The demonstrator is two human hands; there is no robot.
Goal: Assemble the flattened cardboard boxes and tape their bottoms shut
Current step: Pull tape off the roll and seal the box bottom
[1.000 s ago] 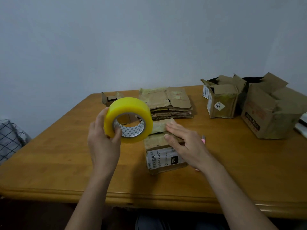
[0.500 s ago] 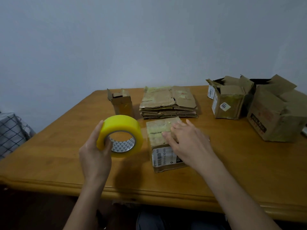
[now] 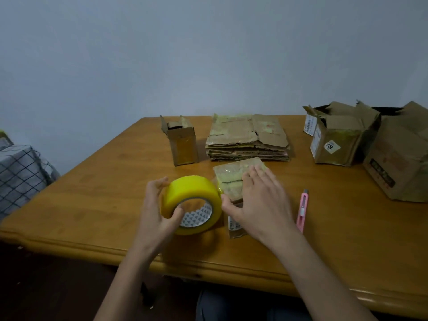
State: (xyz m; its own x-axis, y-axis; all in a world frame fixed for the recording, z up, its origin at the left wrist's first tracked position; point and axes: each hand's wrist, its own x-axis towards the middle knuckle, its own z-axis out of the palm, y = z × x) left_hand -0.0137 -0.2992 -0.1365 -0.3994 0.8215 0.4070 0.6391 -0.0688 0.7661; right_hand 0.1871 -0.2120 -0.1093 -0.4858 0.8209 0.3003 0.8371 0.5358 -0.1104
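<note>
Behind the box sits a stack of flat cardboard, with a pink knife to its right. Lengthwise toward the person, the box lies under the flat right hand; the left hand grips the tape roll beside it.

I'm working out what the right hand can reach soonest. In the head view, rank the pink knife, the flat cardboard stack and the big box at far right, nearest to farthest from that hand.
1. Pink knife, on the table just right of the right hand.
2. Flat cardboard stack, behind the hand, toward the wall.
3. Big box, at the table's far right edge.
</note>
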